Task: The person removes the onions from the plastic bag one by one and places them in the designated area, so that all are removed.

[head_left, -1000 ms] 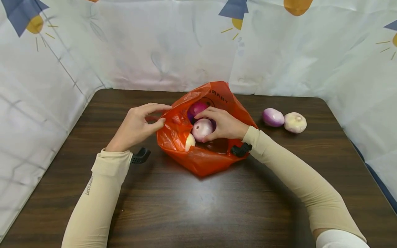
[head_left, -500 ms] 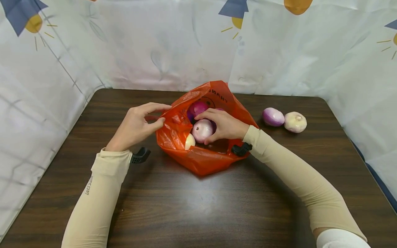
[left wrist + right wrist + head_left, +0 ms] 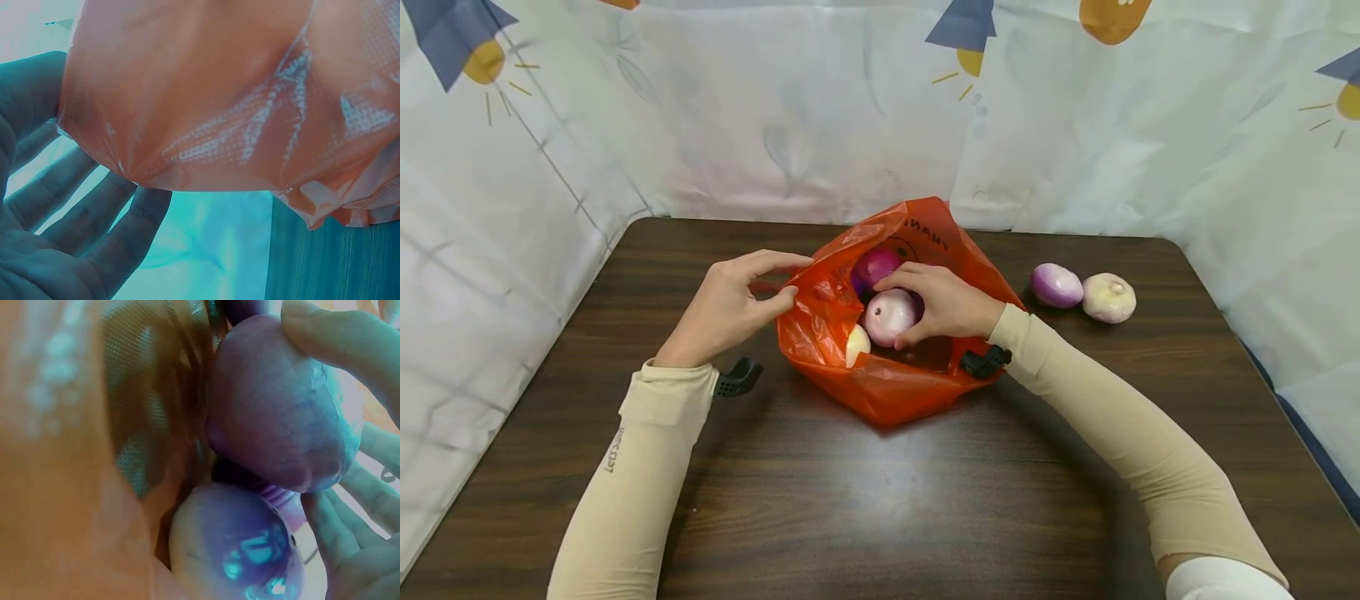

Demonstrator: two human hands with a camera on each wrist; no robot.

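Observation:
An orange-red plastic bag [image 3: 880,398] lies with its mouth spread on the dark table. At its left rim, my left hand [image 3: 722,308] holds the plastic between thumb and fingers; the left wrist view shows the bag's edge [image 3: 206,181] stretched across the fingers. Inside the mouth, my right hand [image 3: 943,302] grips a pale purple onion [image 3: 890,317] from the right, thumb on one side and fingers on the other. A darker purple onion [image 3: 877,265] sits behind it, and a pale one [image 3: 857,344] shows in front. In the right wrist view, another onion [image 3: 234,544] lies close to the gripped onion [image 3: 281,403].
To the right of the bag, a purple-and-white onion [image 3: 1056,285] and a cream-coloured onion [image 3: 1108,297] lie side by side on the table [image 3: 865,517]. A white patterned sheet [image 3: 850,108] hangs behind and along the sides.
Both hands and the bag stay nearly where they were. The head view has shifted very slightly, and the right hand still grips the onion.

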